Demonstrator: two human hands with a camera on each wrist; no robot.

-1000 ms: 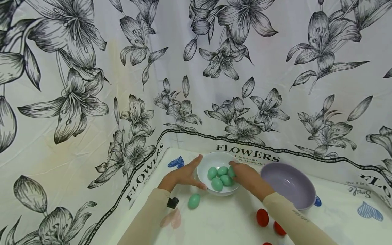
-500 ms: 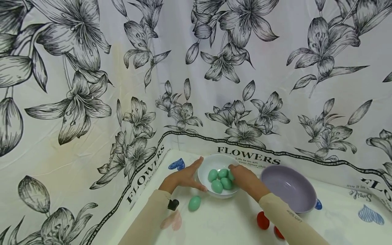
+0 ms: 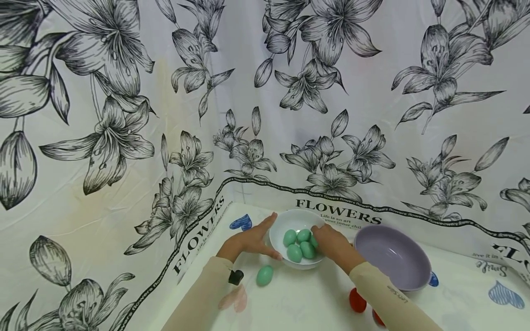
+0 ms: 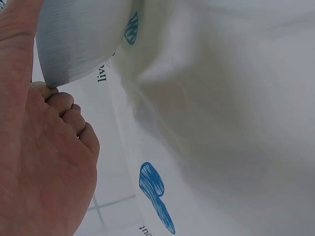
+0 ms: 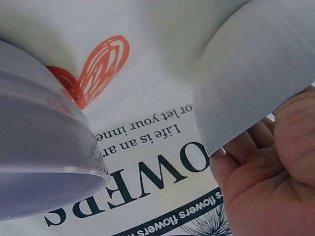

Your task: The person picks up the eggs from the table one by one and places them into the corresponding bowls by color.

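Note:
A white bowl (image 3: 297,265) holds several green plastic eggs (image 3: 308,249). My left hand (image 3: 252,240) holds the bowl by its left side, thumb at the near rim and fingers at the far left rim. In the left wrist view, the fingertips meet the rim of the bowl (image 4: 78,44). My right hand (image 3: 333,243) reaches over the right rim, with its curled fingers around a partly hidden green egg inside. In the right wrist view, the fingers go behind the bowl's wall (image 5: 256,73). Another green egg (image 3: 265,275) lies on the cloth near the left wrist.
A purple oval bowl (image 3: 393,255) stands to the right, close beside the right forearm. Red eggs (image 3: 358,300) lie by the right sleeve, one partly covered by it. A cloth (image 3: 290,303) with printed flowers and lettering covers the table and rises behind.
The whole head view has shifted slightly down and right. The right forearm has swung a little; both hands stay at the white bowl and the eggs keep their places.

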